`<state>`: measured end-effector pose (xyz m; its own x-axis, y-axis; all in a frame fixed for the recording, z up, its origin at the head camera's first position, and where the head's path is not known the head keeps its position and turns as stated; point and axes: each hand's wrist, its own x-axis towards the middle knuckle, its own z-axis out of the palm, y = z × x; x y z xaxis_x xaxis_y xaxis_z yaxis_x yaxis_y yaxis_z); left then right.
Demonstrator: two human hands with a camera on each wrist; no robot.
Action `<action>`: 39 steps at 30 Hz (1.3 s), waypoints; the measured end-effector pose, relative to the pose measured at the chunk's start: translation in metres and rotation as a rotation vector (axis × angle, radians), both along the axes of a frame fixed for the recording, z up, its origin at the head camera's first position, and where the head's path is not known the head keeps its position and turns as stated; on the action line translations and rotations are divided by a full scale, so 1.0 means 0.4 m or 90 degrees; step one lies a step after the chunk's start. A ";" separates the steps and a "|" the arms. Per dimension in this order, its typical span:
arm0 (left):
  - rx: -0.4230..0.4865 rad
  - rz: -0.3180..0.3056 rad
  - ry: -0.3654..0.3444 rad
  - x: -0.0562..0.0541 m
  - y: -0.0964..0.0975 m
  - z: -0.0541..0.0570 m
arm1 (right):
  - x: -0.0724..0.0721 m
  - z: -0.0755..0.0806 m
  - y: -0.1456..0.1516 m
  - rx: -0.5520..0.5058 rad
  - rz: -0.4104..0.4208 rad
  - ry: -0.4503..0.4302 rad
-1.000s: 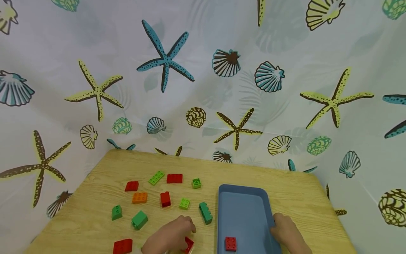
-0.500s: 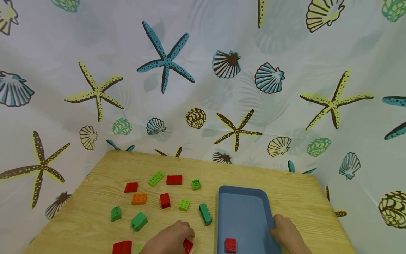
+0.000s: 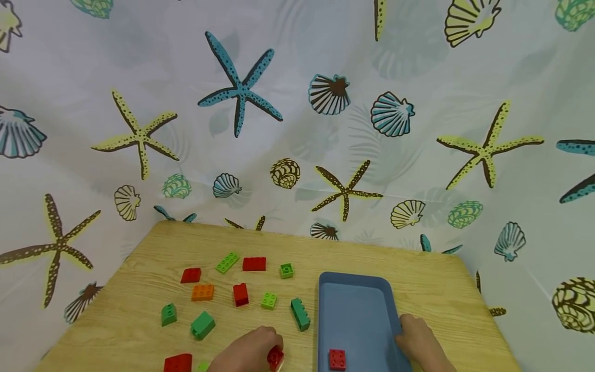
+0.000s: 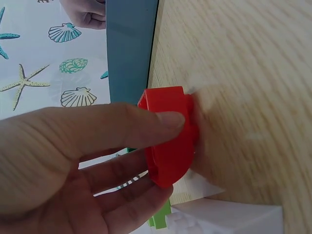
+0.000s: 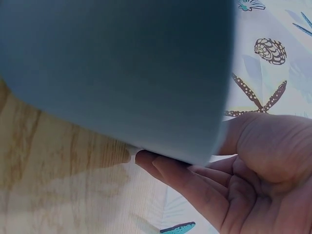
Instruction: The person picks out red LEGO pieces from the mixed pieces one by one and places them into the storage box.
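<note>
My left hand is low in the head view, left of the blue tray. Its thumb and fingers pinch a red toy brick with a curved side; in the left wrist view the brick's studs face the wooden table. A square red four-stud brick lies inside the tray, near the front. At the tray's right side, my right hand grips the rim. The right wrist view shows its fingers under the tray edge, with the thumb partly hidden behind the wall.
Several red, green and orange bricks lie spread over the table's left half, among them a long green brick close to the tray. A white blocky object shows beyond the left hand. A shell-patterned cloth hangs behind the table.
My left hand has drawn slightly toward the front edge, and the red brick has turned a little in its fingers. The right hand stays on the tray rim.
</note>
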<state>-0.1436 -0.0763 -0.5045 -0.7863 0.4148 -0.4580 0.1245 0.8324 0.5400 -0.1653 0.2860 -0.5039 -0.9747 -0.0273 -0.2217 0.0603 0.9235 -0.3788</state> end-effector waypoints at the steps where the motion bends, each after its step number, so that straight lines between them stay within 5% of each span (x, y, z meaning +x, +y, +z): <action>1: 0.002 0.005 -0.004 -0.001 0.000 0.000 | 0.000 0.000 0.000 -0.002 0.002 0.000; 26: -0.011 -0.093 0.156 -0.018 0.057 0.079 | -0.005 0.002 0.004 -0.011 0.000 -0.002; 39: -0.026 -0.112 0.194 -0.023 0.106 0.104 | 0.000 -0.007 0.002 -0.010 -0.005 0.020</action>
